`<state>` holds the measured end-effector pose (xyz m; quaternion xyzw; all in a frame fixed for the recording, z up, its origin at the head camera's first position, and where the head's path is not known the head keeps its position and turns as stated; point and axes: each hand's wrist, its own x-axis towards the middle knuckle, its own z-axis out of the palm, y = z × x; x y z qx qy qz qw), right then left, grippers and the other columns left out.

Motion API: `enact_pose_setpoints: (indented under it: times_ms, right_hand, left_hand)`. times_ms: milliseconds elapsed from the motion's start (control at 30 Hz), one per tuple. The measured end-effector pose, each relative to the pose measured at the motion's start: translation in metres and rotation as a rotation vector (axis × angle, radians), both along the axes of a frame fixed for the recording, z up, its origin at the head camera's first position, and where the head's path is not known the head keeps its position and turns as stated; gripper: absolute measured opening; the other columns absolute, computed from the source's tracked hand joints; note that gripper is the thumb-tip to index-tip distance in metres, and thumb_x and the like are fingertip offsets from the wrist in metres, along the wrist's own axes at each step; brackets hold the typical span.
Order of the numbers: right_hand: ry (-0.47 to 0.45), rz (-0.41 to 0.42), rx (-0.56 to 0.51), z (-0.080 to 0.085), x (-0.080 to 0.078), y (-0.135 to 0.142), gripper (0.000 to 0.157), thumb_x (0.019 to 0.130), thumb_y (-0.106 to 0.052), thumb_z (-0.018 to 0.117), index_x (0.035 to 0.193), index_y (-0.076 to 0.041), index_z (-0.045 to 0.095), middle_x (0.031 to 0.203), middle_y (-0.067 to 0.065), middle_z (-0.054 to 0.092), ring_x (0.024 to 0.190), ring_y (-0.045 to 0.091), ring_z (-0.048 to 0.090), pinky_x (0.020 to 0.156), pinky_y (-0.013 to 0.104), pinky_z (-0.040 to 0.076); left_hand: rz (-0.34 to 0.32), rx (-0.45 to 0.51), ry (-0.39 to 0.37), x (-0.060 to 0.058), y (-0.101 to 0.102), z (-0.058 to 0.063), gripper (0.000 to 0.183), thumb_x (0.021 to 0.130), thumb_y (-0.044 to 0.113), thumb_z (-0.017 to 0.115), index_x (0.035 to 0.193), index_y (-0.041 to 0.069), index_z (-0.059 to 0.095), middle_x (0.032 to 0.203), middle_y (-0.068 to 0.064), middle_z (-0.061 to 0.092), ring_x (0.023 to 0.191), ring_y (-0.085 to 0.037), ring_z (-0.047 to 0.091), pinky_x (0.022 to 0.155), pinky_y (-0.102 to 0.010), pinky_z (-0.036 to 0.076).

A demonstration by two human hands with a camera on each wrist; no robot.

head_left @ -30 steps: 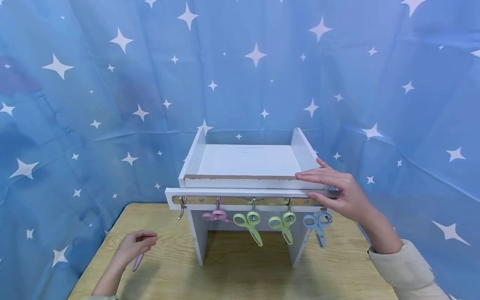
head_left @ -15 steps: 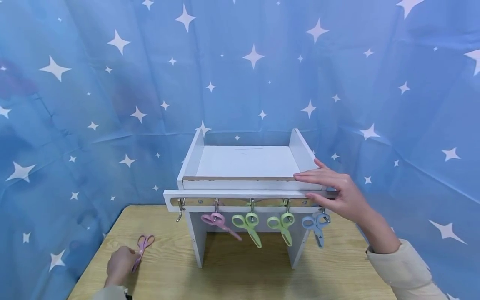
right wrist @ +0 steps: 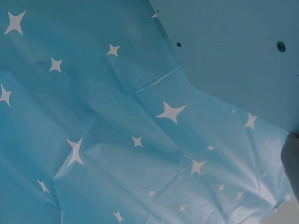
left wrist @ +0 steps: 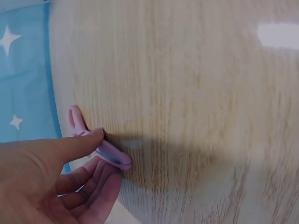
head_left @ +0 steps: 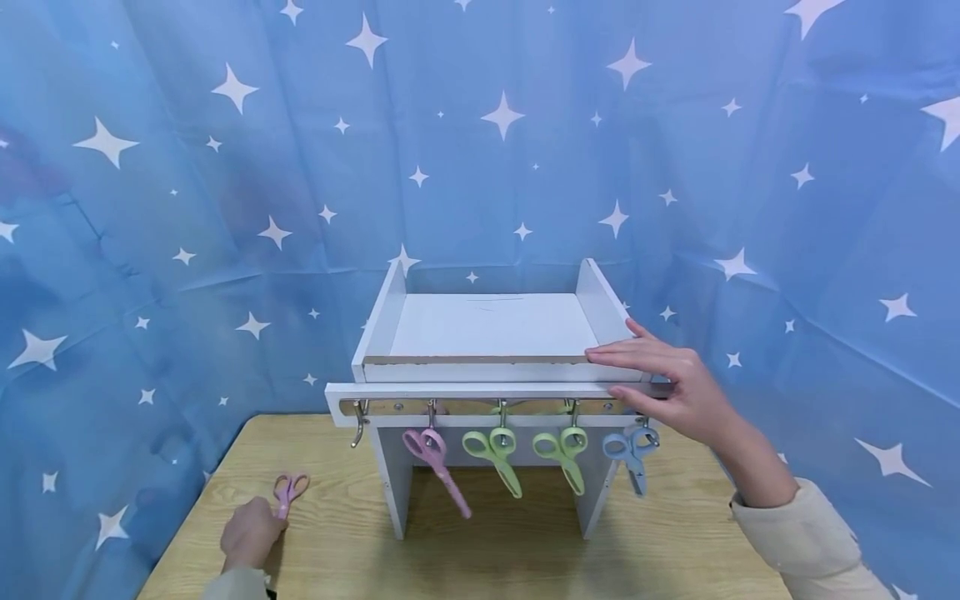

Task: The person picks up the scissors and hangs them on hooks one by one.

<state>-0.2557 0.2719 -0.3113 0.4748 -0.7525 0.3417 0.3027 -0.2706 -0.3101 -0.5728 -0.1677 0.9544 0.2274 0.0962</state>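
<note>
At the table's left, my left hand (head_left: pixel 251 532) pinches a pair of pink scissors (head_left: pixel 291 490) by the blade end, with the handle loops pointing away from me. In the left wrist view the thumb lies on top of the scissors (left wrist: pixel 111 154) and the fingers curl beneath. My right hand (head_left: pixel 678 385) rests with extended fingers on the front right edge of a white wooden stand (head_left: pixel 480 371). From hooks on its front rail (head_left: pixel 480 390) hang pink scissors (head_left: pixel 441 471), two green scissors (head_left: pixel 495 457) and blue scissors (head_left: pixel 632 457). The right wrist view does not show that hand's fingertips.
The leftmost hook (head_left: pixel 359 427) carries nothing. The stand's legs rise from a wooden table (head_left: pixel 337 533). A blue curtain with white stars (head_left: pixel 480 167) closes off the back and sides. In the right wrist view a flat panel with a screw (right wrist: pixel 280 46) appears.
My left hand has moved nearer to me, from over the scissors' handles to their blades, uncovering the loops. The hanging pink scissors have swung down from nearly level. The right hand stays put.
</note>
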Motion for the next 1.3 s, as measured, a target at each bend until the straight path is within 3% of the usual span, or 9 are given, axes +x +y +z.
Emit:
enact_pose_setpoints:
  times_ms: [167, 367, 500, 733, 867, 1000, 1133, 1200, 1300]
  right_hand:
    - [0.0, 0.009, -0.004, -0.001, -0.001, -0.001, 0.046, 0.071, 0.01, 0.077, 0.116, 0.002, 0.073, 0.117, 0.005, 0.075, 0.117, 0.007, 0.066, 0.126, 0.037, 0.027]
    - [-0.007, -0.002, -0.003, -0.001, 0.0, -0.002, 0.048, 0.069, 0.012, 0.077, 0.116, 0.001, 0.073, 0.116, 0.005, 0.075, 0.116, 0.006, 0.067, 0.126, 0.037, 0.027]
    - [-0.009, -0.01, 0.0, -0.001, 0.001, -0.002, 0.05, 0.067, 0.013, 0.077, 0.116, 0.001, 0.073, 0.116, 0.005, 0.075, 0.116, 0.006, 0.066, 0.126, 0.036, 0.027]
    - [-0.007, -0.008, -0.006, -0.002, 0.002, -0.002, 0.05, 0.067, 0.014, 0.077, 0.115, 0.001, 0.073, 0.116, 0.005, 0.075, 0.117, 0.006, 0.066, 0.126, 0.036, 0.027]
    - [-0.007, -0.008, -0.007, -0.001, 0.001, -0.002, 0.049, 0.068, 0.013, 0.077, 0.116, 0.001, 0.073, 0.117, 0.006, 0.075, 0.117, 0.006, 0.066, 0.126, 0.036, 0.027]
    - [-0.003, -0.009, -0.008, -0.001, 0.001, -0.001, 0.048, 0.069, 0.012, 0.077, 0.115, 0.001, 0.073, 0.116, 0.006, 0.075, 0.117, 0.007, 0.066, 0.126, 0.037, 0.027]
    - [-0.002, -0.008, -0.011, -0.001, 0.001, -0.001, 0.048, 0.069, 0.012, 0.077, 0.115, 0.002, 0.073, 0.116, 0.006, 0.075, 0.117, 0.006, 0.066, 0.126, 0.037, 0.027]
    - [-0.003, -0.005, -0.013, -0.001, 0.001, -0.001, 0.048, 0.069, 0.013, 0.077, 0.115, 0.002, 0.073, 0.117, 0.005, 0.075, 0.117, 0.006, 0.066, 0.126, 0.037, 0.027]
    - [-0.004, -0.005, -0.015, -0.001, 0.0, -0.001, 0.049, 0.068, 0.013, 0.077, 0.115, 0.002, 0.073, 0.117, 0.005, 0.075, 0.117, 0.006, 0.066, 0.126, 0.037, 0.027]
  left_hand:
    - [0.035, 0.125, -0.024, 0.005, 0.0, -0.002, 0.028, 0.083, 0.024, 0.075, 0.063, 0.007, 0.065, 0.06, -0.003, 0.061, 0.059, -0.019, 0.054, 0.052, -0.028, 0.039]
    - [0.022, 0.184, 0.019, 0.008, -0.001, 0.002, 0.021, 0.083, 0.022, 0.076, 0.076, 0.003, 0.071, 0.068, -0.003, 0.066, 0.066, -0.019, 0.057, 0.055, -0.028, 0.039]
    - [0.017, 0.292, 0.092, 0.008, 0.001, 0.017, 0.02, 0.086, 0.017, 0.073, 0.083, -0.003, 0.072, 0.068, -0.001, 0.067, 0.065, -0.014, 0.061, 0.058, -0.027, 0.046]
    - [-0.038, 0.457, 0.214, 0.003, 0.012, 0.074, 0.03, 0.095, 0.017, 0.064, 0.104, -0.011, 0.068, 0.078, -0.001, 0.07, 0.069, -0.004, 0.064, 0.063, -0.022, 0.058]
    - [-0.085, 0.602, 0.286, 0.008, 0.02, 0.111, 0.035, 0.099, 0.014, 0.062, 0.115, -0.017, 0.061, 0.083, 0.002, 0.07, 0.073, 0.0, 0.064, 0.07, -0.019, 0.06]
    - [-0.164, 0.732, 0.41, 0.017, 0.025, 0.145, 0.026, 0.098, 0.008, 0.062, 0.111, -0.015, 0.064, 0.08, 0.011, 0.069, 0.074, 0.001, 0.067, 0.072, -0.017, 0.061]
    - [-0.304, 0.842, 0.51, 0.029, 0.027, 0.176, 0.011, 0.098, 0.003, 0.061, 0.102, 0.001, 0.071, 0.082, 0.011, 0.071, 0.077, -0.003, 0.071, 0.071, -0.019, 0.062]
    - [-0.388, 0.868, 0.536, 0.037, 0.029, 0.189, 0.015, 0.097, 0.0, 0.06, 0.099, 0.009, 0.072, 0.084, 0.01, 0.072, 0.078, -0.004, 0.072, 0.071, -0.02, 0.062]
    - [-0.546, 0.882, 0.555, 0.049, 0.035, 0.204, 0.023, 0.096, -0.006, 0.057, 0.099, 0.012, 0.072, 0.087, 0.01, 0.073, 0.079, -0.003, 0.07, 0.073, -0.02, 0.061]
